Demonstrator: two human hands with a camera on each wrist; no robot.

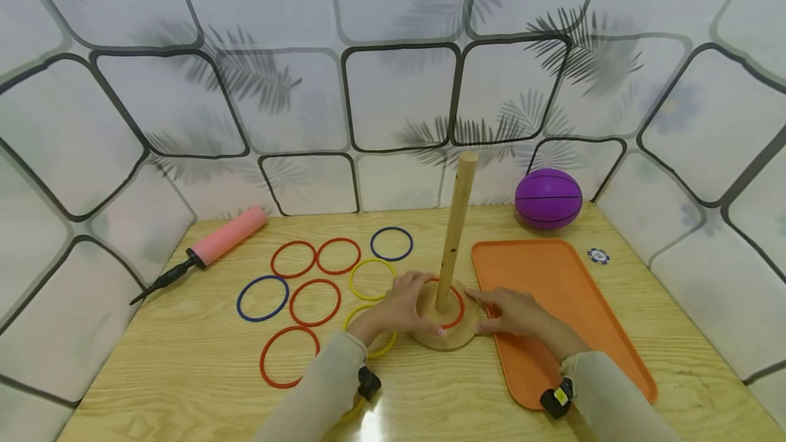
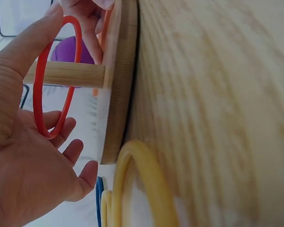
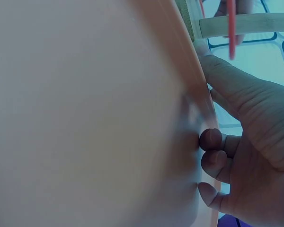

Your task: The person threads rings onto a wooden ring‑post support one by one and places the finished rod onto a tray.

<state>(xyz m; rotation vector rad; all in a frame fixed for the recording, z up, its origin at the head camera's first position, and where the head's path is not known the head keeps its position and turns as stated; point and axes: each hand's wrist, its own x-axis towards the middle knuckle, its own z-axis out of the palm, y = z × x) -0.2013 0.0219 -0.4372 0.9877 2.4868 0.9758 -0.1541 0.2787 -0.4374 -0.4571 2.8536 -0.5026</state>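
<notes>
The left hand's (image 1: 402,305) fingers (image 2: 75,150) lay open and relaxed around a red ring (image 2: 54,78) that circled the wooden peg (image 1: 456,230), low over the round wooden base (image 1: 447,333); whether they actually touched the ring could not be told. The right hand (image 1: 514,312) rested on the near left edge of the orange tray (image 1: 565,305), its smaller fingers (image 3: 212,140) curled against the tray rim while the straight forefinger reached towards the base, holding nothing. The likeliest trouble seemed to be a nudge: with both hands crowding the base, a knock against the tall peg could tip the stand or slide it over the yellow ring (image 1: 371,333) lying partly under the left wrist, and that ring could be dragged by the sleeve. Around them, the bench (image 1: 184,374) of pale grained wood carried loose rings in red, blue and yellow to the left, a pink hand pump (image 1: 211,247) at the far left, a purple ball (image 1: 548,198) at the back and a small blue-and-white chip (image 1: 598,256) beside the tray. White panels printed with dark lines and palm leaves closed it in.
</notes>
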